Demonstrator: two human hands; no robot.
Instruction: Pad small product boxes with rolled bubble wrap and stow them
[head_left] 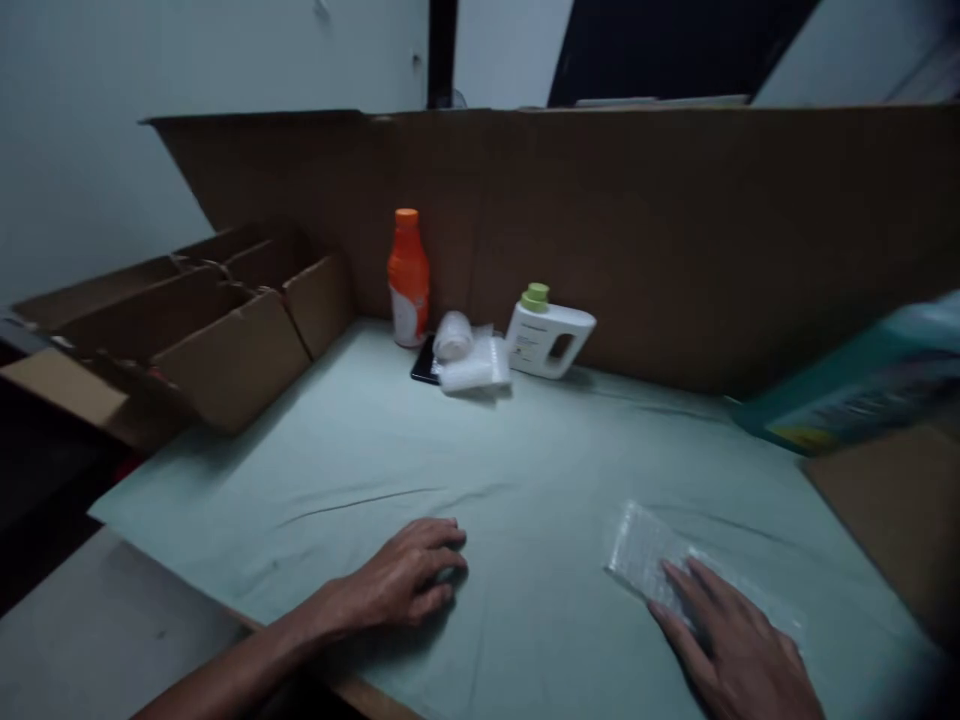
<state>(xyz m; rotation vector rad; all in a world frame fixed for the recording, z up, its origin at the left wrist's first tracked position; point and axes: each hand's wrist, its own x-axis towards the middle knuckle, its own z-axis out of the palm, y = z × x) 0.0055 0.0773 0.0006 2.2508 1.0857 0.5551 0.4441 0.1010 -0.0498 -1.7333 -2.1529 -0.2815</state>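
Observation:
On the pale green cloth, my left hand (pixel 416 575) rests near the front edge, fingers loosely bent and apart, with nothing in it. My right hand (pixel 739 645) lies over a flat piece of clear bubble wrap (pixel 649 555) at the right front, its fingers stretched out and touching the wrap; part of the piece is hidden under the palm. Farther back sits more bubble wrap (pixel 474 365), one part rolled up, partly covering a dark flat object (pixel 424 362).
An orange bottle (pixel 409 280) and a white jug with a green cap (pixel 547 335) stand at the back before a cardboard wall (pixel 637 230). Open cardboard boxes (pixel 232 350) line the left. A blurred, tilted teal container (pixel 855 385) is at the right beside a cardboard piece (pixel 892 500).

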